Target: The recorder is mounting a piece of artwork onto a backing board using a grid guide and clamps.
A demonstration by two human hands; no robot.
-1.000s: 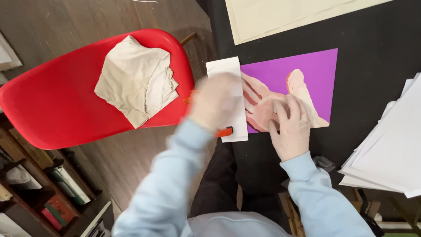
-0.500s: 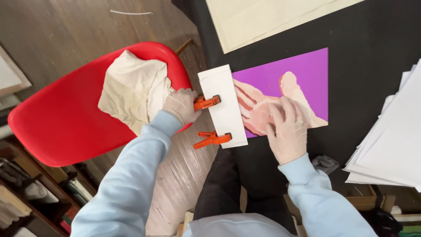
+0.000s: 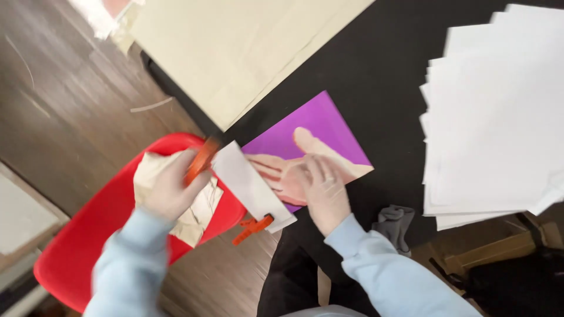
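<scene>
A purple picture point(image 3: 320, 126) showing a painted hand lies on the black table point(image 3: 382, 76). My right hand point(image 3: 325, 191), gloved, presses flat on its near part. A white strip point(image 3: 249, 185) covers the picture's left edge, and an orange clamp point(image 3: 252, 228) grips its near corner. My left hand point(image 3: 170, 185), gloved and blurred, is shut on a second orange clamp point(image 3: 201, 159) at the strip's far corner.
A red chair point(image 3: 88, 235) with a crumpled cream cloth point(image 3: 202, 205) stands left of the table on the wood floor. A large cream sheet point(image 3: 247, 47) lies at the back. A stack of white paper point(image 3: 499, 117) fills the right side. A grey rag point(image 3: 393, 223) lies near my right sleeve.
My left hand has moved with an orange clamp toward the strip's far corner. The view has tilted and drawn closer. My right hand has stayed on the picture.
</scene>
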